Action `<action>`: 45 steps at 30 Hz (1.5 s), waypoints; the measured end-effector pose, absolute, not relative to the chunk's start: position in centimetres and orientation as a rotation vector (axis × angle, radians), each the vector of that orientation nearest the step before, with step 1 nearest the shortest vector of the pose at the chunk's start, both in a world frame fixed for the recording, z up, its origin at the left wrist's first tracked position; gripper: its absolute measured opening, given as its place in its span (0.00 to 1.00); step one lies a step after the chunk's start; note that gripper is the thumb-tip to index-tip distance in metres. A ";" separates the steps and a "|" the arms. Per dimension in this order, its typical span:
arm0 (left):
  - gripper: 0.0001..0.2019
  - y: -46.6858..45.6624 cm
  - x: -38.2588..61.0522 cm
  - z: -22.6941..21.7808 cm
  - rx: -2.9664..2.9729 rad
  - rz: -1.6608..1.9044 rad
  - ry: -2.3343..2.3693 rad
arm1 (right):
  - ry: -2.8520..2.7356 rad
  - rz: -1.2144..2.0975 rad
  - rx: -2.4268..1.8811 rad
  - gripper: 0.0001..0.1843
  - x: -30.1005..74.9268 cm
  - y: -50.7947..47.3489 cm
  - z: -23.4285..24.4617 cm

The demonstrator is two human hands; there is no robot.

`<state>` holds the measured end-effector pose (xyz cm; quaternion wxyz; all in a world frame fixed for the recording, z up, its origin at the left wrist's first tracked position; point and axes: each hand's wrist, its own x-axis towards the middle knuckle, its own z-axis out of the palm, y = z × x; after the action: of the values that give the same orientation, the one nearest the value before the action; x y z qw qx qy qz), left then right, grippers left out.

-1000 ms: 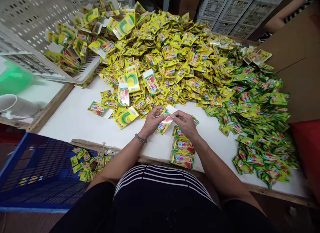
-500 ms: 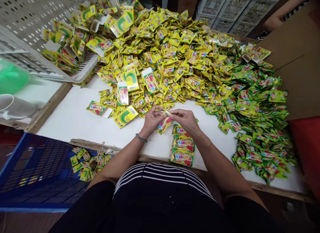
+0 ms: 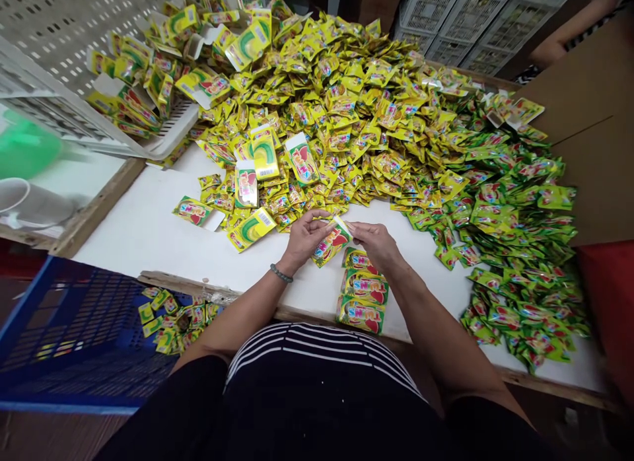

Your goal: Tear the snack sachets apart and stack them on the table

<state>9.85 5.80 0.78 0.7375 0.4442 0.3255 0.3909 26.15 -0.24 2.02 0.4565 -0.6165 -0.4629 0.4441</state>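
Between my hands, over the white table (image 3: 198, 276), is a small yellow-green candy box (image 3: 331, 246) with a white upper edge. My left hand (image 3: 304, 238), with a beaded bracelet at the wrist, grips its left side. On the box's upper right corner, the fingers of my right hand (image 3: 374, 242) are closed. Several similar boxes (image 3: 364, 286) stand in a row just below my right hand. Left of my hands, loose boxes with white flaps (image 3: 251, 230) lie at the edge of a large heap of yellow sachets (image 3: 341, 124).
Green sachets (image 3: 515, 216) spread along the right side. A white crate (image 3: 59, 84) tipped at the left holds more boxes. Below the table edge sits a blue crate (image 3: 89, 342) with boxes inside. A white cup (image 3: 30, 203) stands far left. Another person's arm (image 3: 564, 38) shows at upper right.
My right hand has moved slightly right, away from my left fingertips, to the box's upper right corner. More of the box's front and white edge now shows.
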 end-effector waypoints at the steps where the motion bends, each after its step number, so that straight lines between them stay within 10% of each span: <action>1: 0.25 5.8 9.9 0.8 0.960 0.858 0.714 | -1.200 1.012 -1.515 0.18 25.9 -0.5 1.9; 7: 0.27 5.9 10.0 0.8 0.970 0.798 0.687 | -1.584 0.582 -1.479 0.17 25.6 -1.4 2.3; 23: 0.30 5.5 11.2 1.7 1.047 0.737 0.642 | -1.148 1.022 -1.439 0.38 27.3 -1.3 2.6; 29: 0.26 5.8 11.7 0.9 1.129 0.763 0.649 | -1.169 0.935 -1.551 0.24 28.3 -1.7 3.2; 35: 0.22 6.2 11.5 -0.3 1.624 0.724 0.754 | -0.881 0.992 -1.661 0.41 32.0 -3.7 1.4; 45: 0.13 4.7 13.7 -1.6 2.069 0.400 0.415 | -1.302 0.397 -2.338 0.21 34.9 -4.9 -0.6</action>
<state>13.74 4.71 -1.62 0.4767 0.8468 0.1698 0.1638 34.89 -4.92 -0.57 0.2164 -0.8438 -0.4697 0.1432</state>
